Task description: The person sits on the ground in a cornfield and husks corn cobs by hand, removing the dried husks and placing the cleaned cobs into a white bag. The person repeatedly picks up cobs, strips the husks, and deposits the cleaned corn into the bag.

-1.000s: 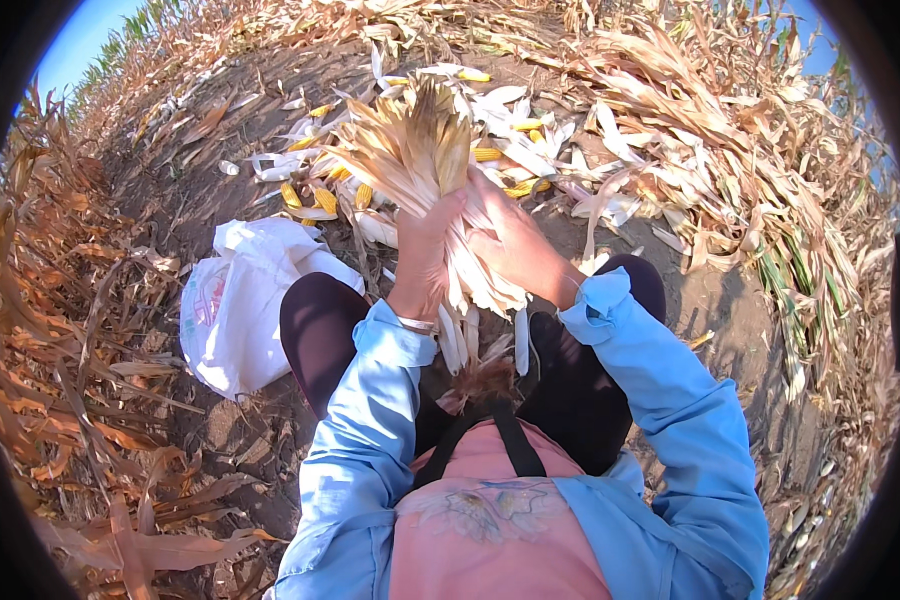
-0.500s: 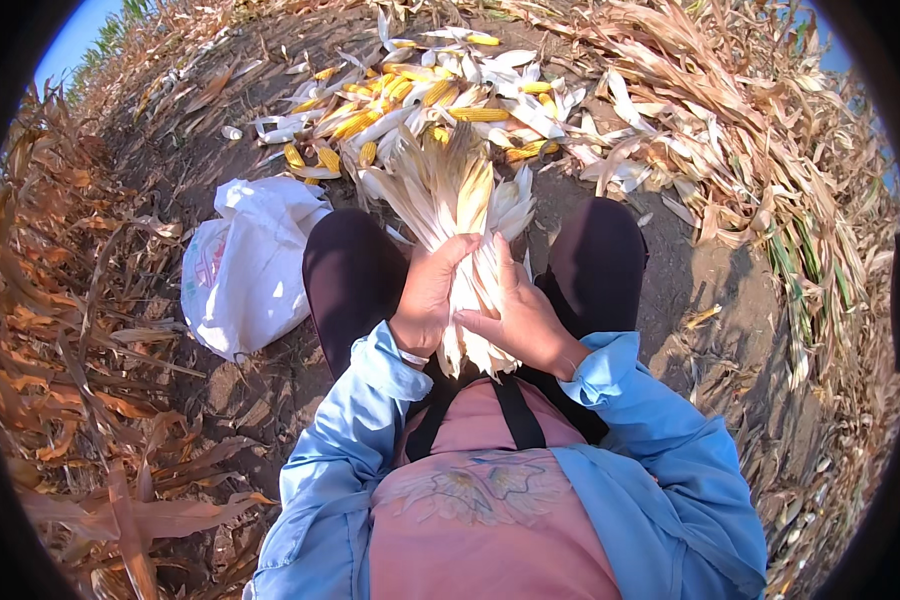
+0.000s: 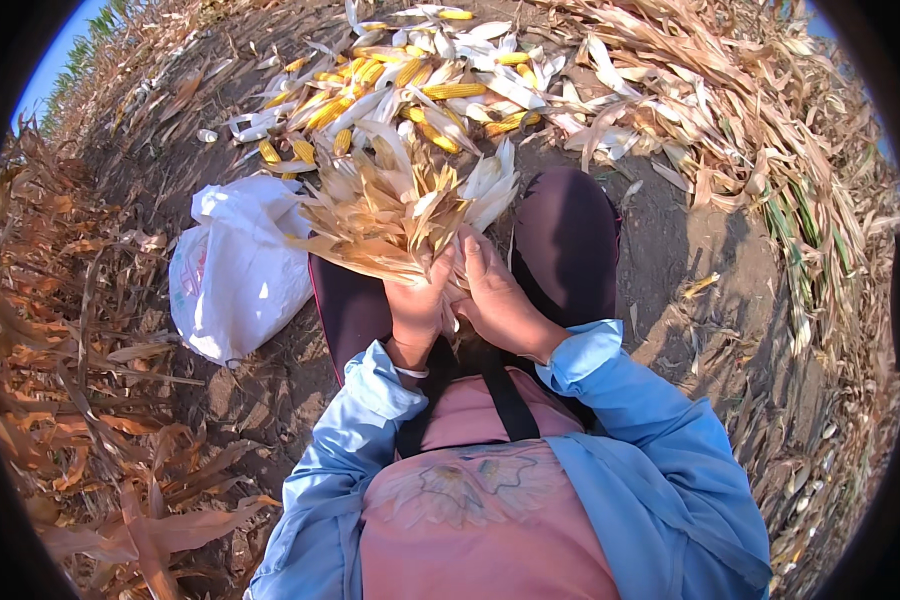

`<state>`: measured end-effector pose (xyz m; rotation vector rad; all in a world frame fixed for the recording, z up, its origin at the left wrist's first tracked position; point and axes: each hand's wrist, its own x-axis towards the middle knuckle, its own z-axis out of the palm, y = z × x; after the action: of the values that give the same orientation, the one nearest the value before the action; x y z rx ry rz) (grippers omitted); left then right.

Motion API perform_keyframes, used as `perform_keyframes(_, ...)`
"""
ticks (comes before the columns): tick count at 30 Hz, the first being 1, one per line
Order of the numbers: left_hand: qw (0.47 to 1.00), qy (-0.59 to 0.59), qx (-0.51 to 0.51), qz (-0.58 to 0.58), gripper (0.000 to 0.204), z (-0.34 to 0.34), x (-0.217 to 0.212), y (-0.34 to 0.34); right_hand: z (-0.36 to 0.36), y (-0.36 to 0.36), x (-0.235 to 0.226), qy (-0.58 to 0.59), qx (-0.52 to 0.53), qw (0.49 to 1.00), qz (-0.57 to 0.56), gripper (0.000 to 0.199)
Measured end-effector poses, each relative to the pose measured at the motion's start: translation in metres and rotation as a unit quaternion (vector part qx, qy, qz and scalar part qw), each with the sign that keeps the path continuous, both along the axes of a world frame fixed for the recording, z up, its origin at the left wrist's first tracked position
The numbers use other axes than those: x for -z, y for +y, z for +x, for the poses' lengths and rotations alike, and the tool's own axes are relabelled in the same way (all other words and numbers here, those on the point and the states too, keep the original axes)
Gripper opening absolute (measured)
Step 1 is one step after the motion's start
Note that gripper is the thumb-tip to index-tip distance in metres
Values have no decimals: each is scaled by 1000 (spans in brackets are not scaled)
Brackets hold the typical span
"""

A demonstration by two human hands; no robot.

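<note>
A thick bundle of dry corn husks, tan and cream, fans out between my knees. Its gathered lower end sits between my two hands. My left hand is closed round the bundle from the left, its fingers partly hidden behind the husks. My right hand presses on it from the right, the fingers curved up along the husks and the palm close to the left hand. Beyond the bundle lies a heap of yellow corn cobs, many with pale husks still on.
A white woven sack lies crumpled on the soil left of my left knee. Long dry corn stalks are piled at the far right. Brown dried corn leaves crowd the left side. A small yellow cob piece lies on the right.
The husk bundle has tipped over to the left and its tops now spread toward the sack. Both hands have turned with it, staying closed on its lower end.
</note>
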<state>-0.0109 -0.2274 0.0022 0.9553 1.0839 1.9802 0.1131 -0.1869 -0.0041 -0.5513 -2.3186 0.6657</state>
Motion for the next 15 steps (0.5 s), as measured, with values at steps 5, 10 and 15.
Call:
perform_keyframes(5, 999, 23, -29, 1, 49, 14, -2, 3, 7, 3, -6, 24, -3, 995, -95, 87)
perform_keyframes(10, 985, 155, -69, -25, 38, 17, -2, -5, 9, -4, -4, 11, -23, 970, -241, 92)
perform_keyframes(15, 916, 371, -127, -87, 31, 10, 0, -28, 18, -10, -43, -1, -84, 958, -275, 100)
